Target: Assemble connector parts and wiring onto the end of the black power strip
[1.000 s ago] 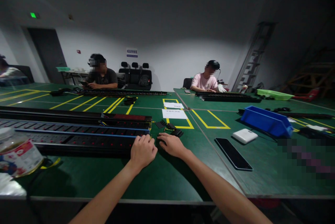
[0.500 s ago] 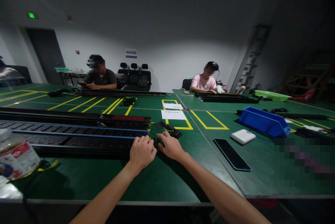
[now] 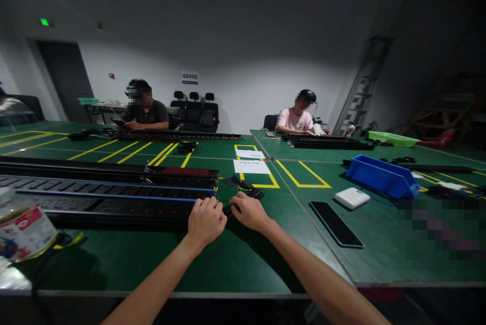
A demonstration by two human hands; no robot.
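Observation:
My left hand is closed, its fingers curled over the right end of the nearest long black power strip, which carries rows of sockets and red dots. My right hand is just right of that end, with thumb and fingers drawn together in a pinch. Whatever is between those fingertips is too small or hidden to make out. Behind the right hand lie small black parts with thin wires. More long strips, one edged in blue, lie parallel behind the nearest one.
Right of my hands are a black phone, a white box and a blue bin. A labelled bottle stands at the left. Paper sheets lie ahead. Two people sit across the green table.
The fingers of my right hand have curled in closer together, and that hand has shifted slightly. My left hand stays at the strip's end.

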